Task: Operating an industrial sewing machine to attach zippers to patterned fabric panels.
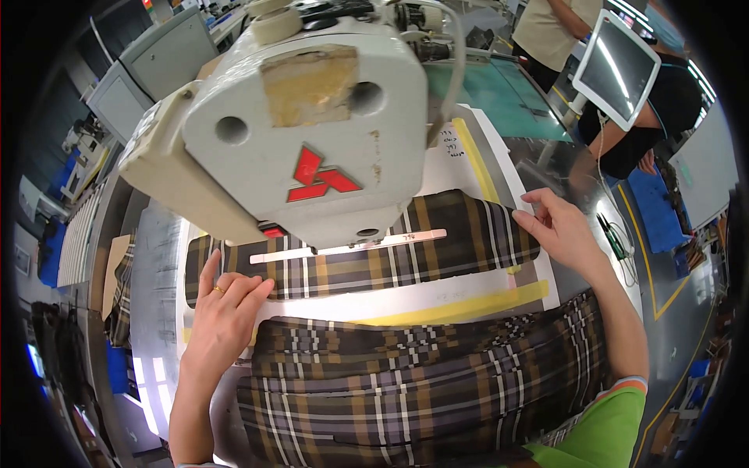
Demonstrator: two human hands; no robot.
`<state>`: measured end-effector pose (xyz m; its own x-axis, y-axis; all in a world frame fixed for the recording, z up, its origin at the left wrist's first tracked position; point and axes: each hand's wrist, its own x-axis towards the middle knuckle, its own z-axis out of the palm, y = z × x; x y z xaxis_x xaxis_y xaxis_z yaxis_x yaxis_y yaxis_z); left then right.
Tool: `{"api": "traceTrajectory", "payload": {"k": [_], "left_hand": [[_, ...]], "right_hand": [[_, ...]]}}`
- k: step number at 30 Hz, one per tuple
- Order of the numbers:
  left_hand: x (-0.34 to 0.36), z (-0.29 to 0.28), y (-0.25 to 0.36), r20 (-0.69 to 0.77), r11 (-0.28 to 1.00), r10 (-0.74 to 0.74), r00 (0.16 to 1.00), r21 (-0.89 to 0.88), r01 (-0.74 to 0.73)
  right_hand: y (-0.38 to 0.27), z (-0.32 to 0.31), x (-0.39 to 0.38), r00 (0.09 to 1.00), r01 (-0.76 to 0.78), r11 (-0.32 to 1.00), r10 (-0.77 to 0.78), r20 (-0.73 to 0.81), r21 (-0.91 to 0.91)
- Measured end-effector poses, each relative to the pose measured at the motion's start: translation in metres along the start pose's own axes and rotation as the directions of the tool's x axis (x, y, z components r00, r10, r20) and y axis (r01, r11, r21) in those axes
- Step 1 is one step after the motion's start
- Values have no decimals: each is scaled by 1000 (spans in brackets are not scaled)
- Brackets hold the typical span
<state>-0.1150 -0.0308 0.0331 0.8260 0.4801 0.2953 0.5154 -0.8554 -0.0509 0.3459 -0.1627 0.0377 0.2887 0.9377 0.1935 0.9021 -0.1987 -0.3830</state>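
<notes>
Under the large white sewing machine head (304, 132) lies a dark plaid fabric panel (468, 234) on a white board (484, 171) edged with yellow tape. A narrow pink strip (421, 234) crosses the panel beneath the machine. My left hand (226, 316) rests at the panel's lower left, fingers apart, fingertips on the cloth. My right hand (562, 242) touches the panel's right end with its thumb, index finger apart above it. More plaid fabric (413, 382) is bunched between my forearms.
A co-worker (679, 93) stands at the upper right behind a tablet screen (616, 62); another person (546, 31) is farther back. A teal mat (491, 90) lies beyond the machine, cables and a small tool (608, 238) at the right, more plaid fabric (121, 296) at the left.
</notes>
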Motion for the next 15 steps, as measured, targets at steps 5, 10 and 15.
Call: {"api": "traceTrajectory", "payload": {"k": [5,10,15], "left_hand": [[-22,-13,-18,21,993,-117,993,15,117],[-2,-26,4,21,959,-89,996,-269,91],[51,24,29,-93,940,71,993,-326,-98]], "right_hand": [[-30,20,12,957,-132,919,21,288,372],[-58,27,17,902,-312,740,34,430,596],[-68,32,19,799,-600,72,97,593,797]]}}
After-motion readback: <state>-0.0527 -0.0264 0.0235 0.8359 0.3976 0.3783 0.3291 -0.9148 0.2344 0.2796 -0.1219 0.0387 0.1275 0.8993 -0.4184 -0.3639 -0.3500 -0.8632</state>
